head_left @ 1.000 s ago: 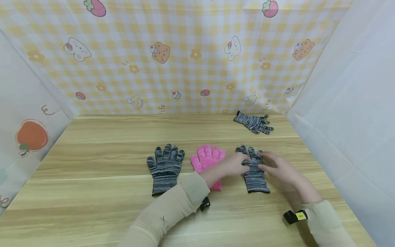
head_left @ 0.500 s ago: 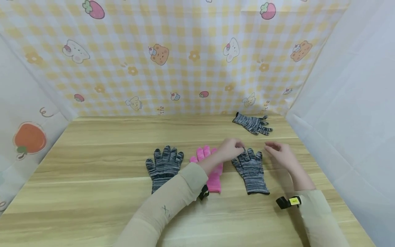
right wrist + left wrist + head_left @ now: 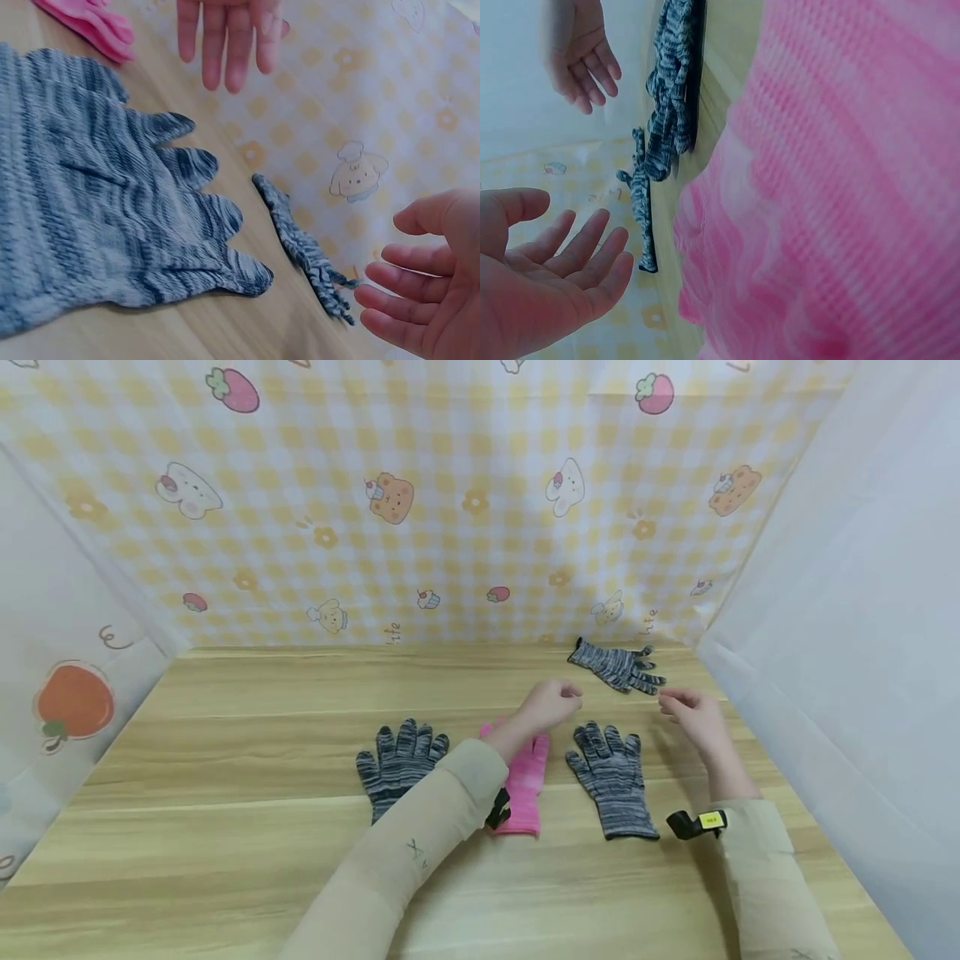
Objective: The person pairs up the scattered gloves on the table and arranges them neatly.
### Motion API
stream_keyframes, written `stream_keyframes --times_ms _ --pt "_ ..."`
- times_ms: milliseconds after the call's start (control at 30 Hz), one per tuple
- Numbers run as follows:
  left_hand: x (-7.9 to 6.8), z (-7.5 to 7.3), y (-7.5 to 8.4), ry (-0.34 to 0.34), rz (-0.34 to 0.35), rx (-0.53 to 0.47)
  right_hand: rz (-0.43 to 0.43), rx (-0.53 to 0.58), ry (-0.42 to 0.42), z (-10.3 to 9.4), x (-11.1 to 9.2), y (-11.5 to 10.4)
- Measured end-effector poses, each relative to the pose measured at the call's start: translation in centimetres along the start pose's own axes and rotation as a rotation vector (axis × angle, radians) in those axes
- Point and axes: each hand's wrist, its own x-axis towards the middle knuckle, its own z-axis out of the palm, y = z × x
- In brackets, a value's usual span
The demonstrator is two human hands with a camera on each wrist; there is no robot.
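In the head view my left hand (image 3: 549,704) hovers beyond the fingers of a pink knit glove (image 3: 525,785), its fingers relaxed and holding nothing. My right hand (image 3: 697,718) is near the fingertips of a grey-and-black striped glove (image 3: 618,666) that lies sideways at the back right. Between and below the hands, a second striped glove (image 3: 617,785) lies flat, fingers pointing away. In the right wrist view the right hand (image 3: 427,277) has its fingers loosely bent around nothing. The left wrist view shows the left hand's (image 3: 555,270) fingers spread apart.
A third striped glove (image 3: 401,768) lies left of the pink one, partly covered by the left sleeve (image 3: 420,852). A checked yellow cloth (image 3: 450,552) hangs along the table's (image 3: 225,860) back edge. A white sheet (image 3: 847,652) closes off the right side.
Both hands have drawn away from the striped glove at front right and moved farther back, toward the glove at the rear. That front glove now lies uncovered and flat.
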Motion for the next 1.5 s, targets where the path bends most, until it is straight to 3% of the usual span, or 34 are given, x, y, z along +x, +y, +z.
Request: stream_keyframes --times_ms 200,367,633,833,1133,1267,1500 --pt "1.0 -0.3 -0.1 0.056 -0.017 -0.016 0.111 0.068 -0.005 -0.6 0.9 0.7" --pt "2.0 -0.4 -0.1 0.069 -0.023 0.010 0.174 0.162 0.047 -1.0 1.6 1.0" --pt "3.2 -0.3 0.0 0.090 -0.057 0.005 0.245 0.297 0.110 -1.6 2.4 1.5" --pt "4.5 -0.3 -0.1 0.102 -0.072 -0.029 0.282 0.470 0.144 -2.1 3.4 1.8" --pt "5.8 0.1 -0.5 0.092 -0.123 -0.106 0.373 0.445 0.090 -1.7 4.7 2.4" --pt "6.2 0.6 -0.6 0.090 -0.156 -0.248 0.382 0.437 0.098 -1.4 5.3 2.2" --pt "6.6 1.1 -0.7 0.042 -0.291 -0.728 0.320 0.326 0.111 -0.2 6.6 1.7"
